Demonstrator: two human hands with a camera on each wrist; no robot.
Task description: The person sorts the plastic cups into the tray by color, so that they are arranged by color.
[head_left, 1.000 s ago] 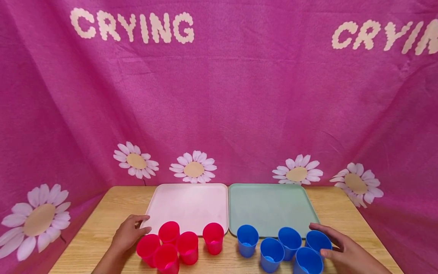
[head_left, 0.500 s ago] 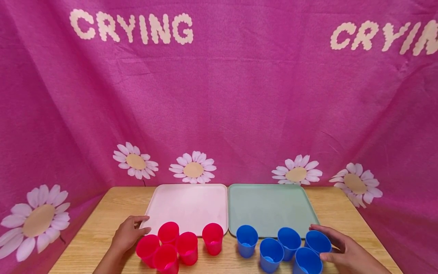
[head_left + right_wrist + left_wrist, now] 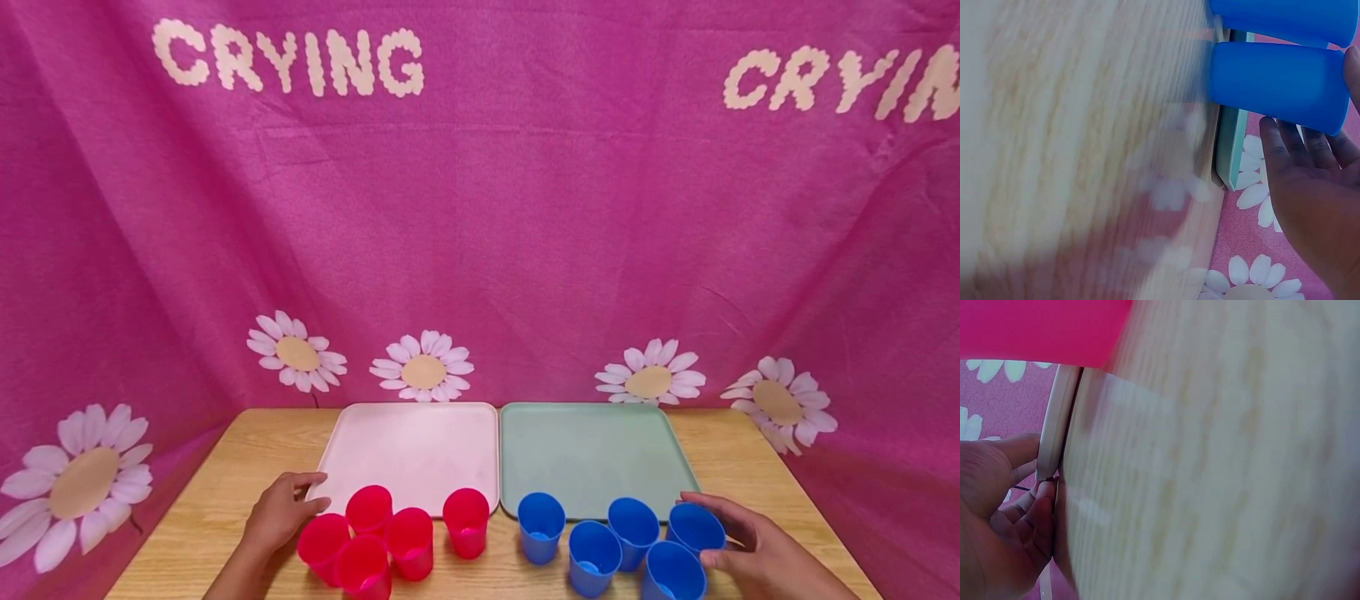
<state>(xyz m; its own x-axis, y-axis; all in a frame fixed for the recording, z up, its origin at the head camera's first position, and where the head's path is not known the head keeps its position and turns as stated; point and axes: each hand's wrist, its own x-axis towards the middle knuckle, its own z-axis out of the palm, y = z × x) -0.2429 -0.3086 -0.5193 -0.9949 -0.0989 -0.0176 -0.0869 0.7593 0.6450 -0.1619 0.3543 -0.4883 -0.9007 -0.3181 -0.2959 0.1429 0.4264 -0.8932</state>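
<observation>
My left hand [image 3: 277,514] rests at the front left corner of the pale pink tray [image 3: 408,450], its thumb and forefinger extended at the edge. In the left wrist view, its fingers [image 3: 1035,512] lie close to the tray's corner, near the table. Several red cups [image 3: 411,542] stand upright just right of this hand. Beside the outermost blue cup [image 3: 696,527], my right hand [image 3: 757,550] is loosely spread, with the forefinger along its far side and the thumb at its near rim. Other blue cups [image 3: 596,558] stand upright to its left. The right wrist view shows fingers [image 3: 1279,147] at the cup's wall.
A green tray [image 3: 592,458] lies beside the pink one, behind the blue cups. All stand on a wooden table [image 3: 195,492]. A magenta cloth [image 3: 480,250] with daisies and lettering hangs around the back and sides.
</observation>
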